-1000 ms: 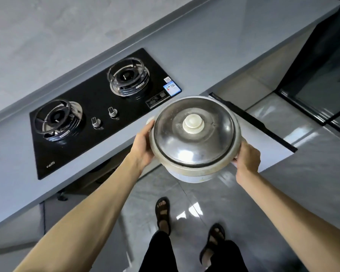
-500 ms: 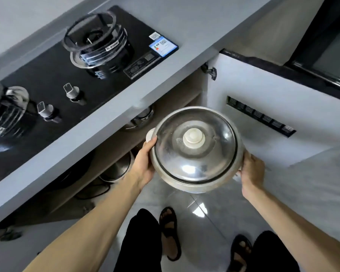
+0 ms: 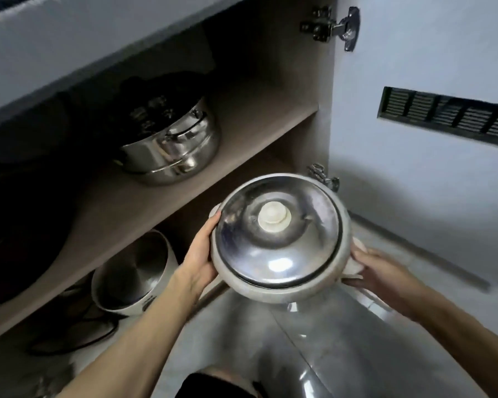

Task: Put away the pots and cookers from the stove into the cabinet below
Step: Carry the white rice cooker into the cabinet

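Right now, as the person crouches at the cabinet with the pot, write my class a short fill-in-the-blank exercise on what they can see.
1. The left hand and the right hand grip the lidded pot, one on each ____.
2. The stainless steel pot stands on a shelf ____ the white cooker.
3. The cabinet door stands ____.

Missing words: side; above; open.

No readable text (everything too blurred).
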`<state>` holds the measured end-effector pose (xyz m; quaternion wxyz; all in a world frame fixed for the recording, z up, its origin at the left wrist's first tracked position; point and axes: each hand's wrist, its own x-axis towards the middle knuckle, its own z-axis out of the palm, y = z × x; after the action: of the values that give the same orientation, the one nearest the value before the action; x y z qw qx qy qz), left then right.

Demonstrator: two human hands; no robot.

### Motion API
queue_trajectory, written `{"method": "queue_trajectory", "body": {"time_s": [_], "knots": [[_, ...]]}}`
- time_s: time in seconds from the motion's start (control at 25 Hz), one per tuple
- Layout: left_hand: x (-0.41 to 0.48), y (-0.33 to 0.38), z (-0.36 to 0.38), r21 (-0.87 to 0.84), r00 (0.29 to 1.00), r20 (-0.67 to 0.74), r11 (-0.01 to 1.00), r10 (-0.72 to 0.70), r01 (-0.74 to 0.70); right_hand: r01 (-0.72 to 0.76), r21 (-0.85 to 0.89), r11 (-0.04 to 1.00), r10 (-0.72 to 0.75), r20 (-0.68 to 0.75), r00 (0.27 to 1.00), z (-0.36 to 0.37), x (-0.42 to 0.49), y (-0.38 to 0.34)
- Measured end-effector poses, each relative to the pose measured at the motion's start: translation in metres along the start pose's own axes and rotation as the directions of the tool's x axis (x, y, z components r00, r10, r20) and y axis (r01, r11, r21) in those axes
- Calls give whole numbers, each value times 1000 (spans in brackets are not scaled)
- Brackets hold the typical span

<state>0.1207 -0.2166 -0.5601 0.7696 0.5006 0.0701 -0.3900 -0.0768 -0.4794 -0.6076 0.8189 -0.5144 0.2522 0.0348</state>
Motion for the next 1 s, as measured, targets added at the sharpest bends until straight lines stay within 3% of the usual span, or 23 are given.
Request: {"method": "queue_trajectory", "body": {"time_s": [0.12, 0.32, 0.72, 1.0], "knots": [[32, -10, -22, 7, 1000, 11, 1000, 4, -4, 57, 45, 997, -59, 31, 998, -3, 27, 27], [65, -9, -42, 3, 996, 53, 998, 68, -68, 166, 151, 974, -157, -71, 985, 17, 59, 48], [71, 7, -60, 44, 990, 10, 989, 141, -142, 196, 223, 955, -145, -224, 964, 54, 94, 46], [63, 19, -68, 34, 943, -208, 965, 261, -260, 151, 292, 944, -55, -311, 949, 86, 130, 45]]}}
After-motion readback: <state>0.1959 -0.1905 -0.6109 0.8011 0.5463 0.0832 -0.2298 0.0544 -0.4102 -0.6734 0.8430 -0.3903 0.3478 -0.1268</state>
